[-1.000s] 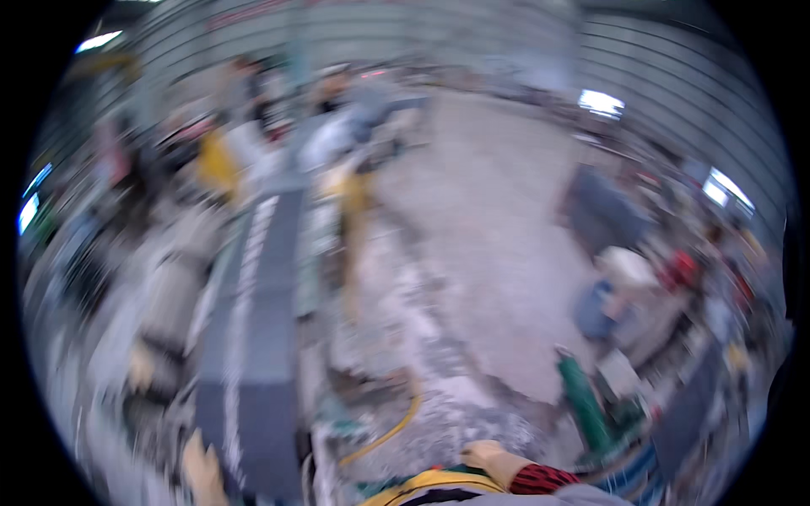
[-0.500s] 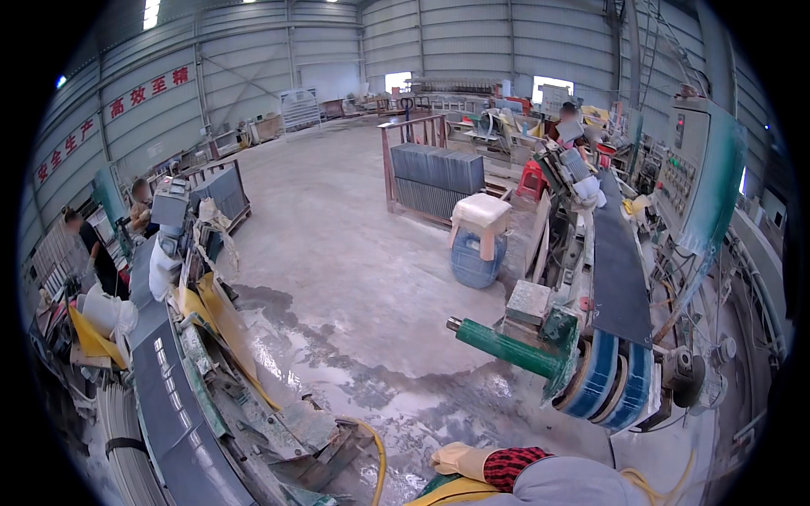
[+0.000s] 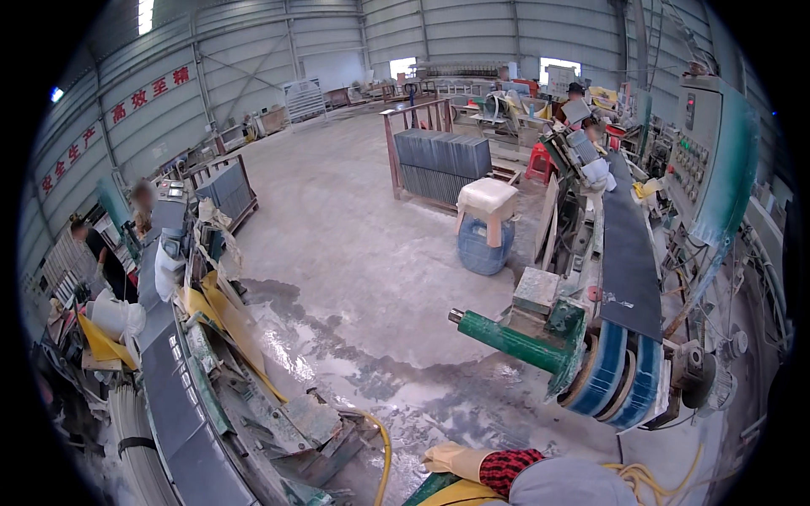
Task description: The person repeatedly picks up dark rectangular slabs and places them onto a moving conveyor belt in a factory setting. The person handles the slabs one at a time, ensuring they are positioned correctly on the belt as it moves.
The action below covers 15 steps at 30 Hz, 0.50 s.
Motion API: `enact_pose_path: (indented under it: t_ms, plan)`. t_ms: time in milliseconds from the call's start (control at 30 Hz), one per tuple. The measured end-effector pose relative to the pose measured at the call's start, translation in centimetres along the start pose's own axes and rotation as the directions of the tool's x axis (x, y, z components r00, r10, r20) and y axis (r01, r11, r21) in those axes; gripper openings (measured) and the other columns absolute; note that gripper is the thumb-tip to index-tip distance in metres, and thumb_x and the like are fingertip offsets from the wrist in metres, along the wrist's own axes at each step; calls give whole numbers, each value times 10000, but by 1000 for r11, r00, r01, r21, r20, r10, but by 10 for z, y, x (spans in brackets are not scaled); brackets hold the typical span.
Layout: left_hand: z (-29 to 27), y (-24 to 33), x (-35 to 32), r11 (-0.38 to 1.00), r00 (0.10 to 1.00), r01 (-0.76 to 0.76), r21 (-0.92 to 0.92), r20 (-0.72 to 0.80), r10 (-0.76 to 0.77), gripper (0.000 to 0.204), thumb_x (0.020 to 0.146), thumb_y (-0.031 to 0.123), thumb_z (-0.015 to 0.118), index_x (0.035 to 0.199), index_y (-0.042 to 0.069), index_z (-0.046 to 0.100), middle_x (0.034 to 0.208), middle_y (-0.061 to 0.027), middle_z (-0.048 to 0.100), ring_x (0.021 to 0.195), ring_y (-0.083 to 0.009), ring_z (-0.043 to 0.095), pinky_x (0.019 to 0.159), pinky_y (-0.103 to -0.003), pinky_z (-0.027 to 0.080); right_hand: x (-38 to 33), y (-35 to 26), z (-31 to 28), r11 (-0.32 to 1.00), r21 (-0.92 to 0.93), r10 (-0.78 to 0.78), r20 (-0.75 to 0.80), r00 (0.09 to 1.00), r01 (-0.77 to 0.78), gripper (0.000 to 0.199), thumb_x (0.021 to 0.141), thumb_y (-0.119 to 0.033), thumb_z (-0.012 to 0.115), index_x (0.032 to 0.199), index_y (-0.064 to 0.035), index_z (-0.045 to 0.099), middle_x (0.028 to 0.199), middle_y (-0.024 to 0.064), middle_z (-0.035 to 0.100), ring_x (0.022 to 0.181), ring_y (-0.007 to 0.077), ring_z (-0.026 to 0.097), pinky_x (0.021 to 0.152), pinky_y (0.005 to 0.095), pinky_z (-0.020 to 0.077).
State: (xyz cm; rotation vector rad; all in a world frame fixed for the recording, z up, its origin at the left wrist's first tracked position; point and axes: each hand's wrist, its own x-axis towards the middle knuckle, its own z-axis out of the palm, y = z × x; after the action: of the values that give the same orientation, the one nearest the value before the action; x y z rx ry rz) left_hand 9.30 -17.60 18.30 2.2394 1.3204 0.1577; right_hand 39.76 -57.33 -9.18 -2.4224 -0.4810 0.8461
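My right hand (image 3: 460, 460), in a cream rubber glove with a red-and-black checked cuff and a grey sleeve, comes in low at the lower edge and points left. It lies just above a yellow surface (image 3: 464, 493) with a green edge (image 3: 430, 487), which I cannot identify. Its fingers are small and partly turned away, so their grip is unclear. My left hand is out of view. To the right, dark slabs (image 3: 631, 253) lie along a conveyor with blue belts (image 3: 607, 371). More dark slabs (image 3: 181, 413) line the left conveyor.
A green roller shaft (image 3: 515, 341) juts from the right conveyor. A blue drum (image 3: 485, 246) carries a pale stool (image 3: 488, 202). Behind stands a rack of grey slabs (image 3: 443, 160). A yellow hose (image 3: 384, 447) crosses the wet floor; a control cabinet (image 3: 700, 152) is at right. People work far off.
My view has turned slightly left, so the scene sits a little further right. My gloved hand stays low at the lower edge. A pale mark now shows on the right conveyor's slabs.
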Motion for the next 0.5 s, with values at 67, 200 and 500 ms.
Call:
enact_pose_path:
  t_ms: [67, 200, 500]
  plan:
    - [3, 5, 0, 995, 1000, 21, -93, 12, -20, 455, 985, 304, 549, 1361, 47, 541, 1198, -253, 670, 1114, -414, 641, 907, -521, 505, 3, 0, 2, 1000, -1, -8, -20, 1000, 8, 339, 919, -360, 569, 1175, -213, 736, 1098, 166, 738, 1031, 383, 697, 918, 485, 540]
    - [3, 6, 2, 940, 996, 90, -328, 34, -83, 470, 982, 305, 553, 1370, 40, 538, 1214, -250, 665, 1124, -409, 637, 918, -516, 502, -9, -19, -2, 1000, 1, 13, -35, 999, -13, 343, 913, -355, 559, 1163, -210, 744, 1078, 169, 743, 996, 389, 707, 909, 486, 545]
    - [6, -17, 18, 464, 969, 215, -859, 130, -209, 503, 974, 305, 562, 1389, 24, 532, 1250, -243, 656, 1145, -396, 630, 944, -506, 498, 6, -15, 0, 998, -2, 59, 18, 998, -59, 399, 939, -402, 509, 1236, -246, 726, 1168, 151, 732, 1068, 379, 691, 952, 466, 538]
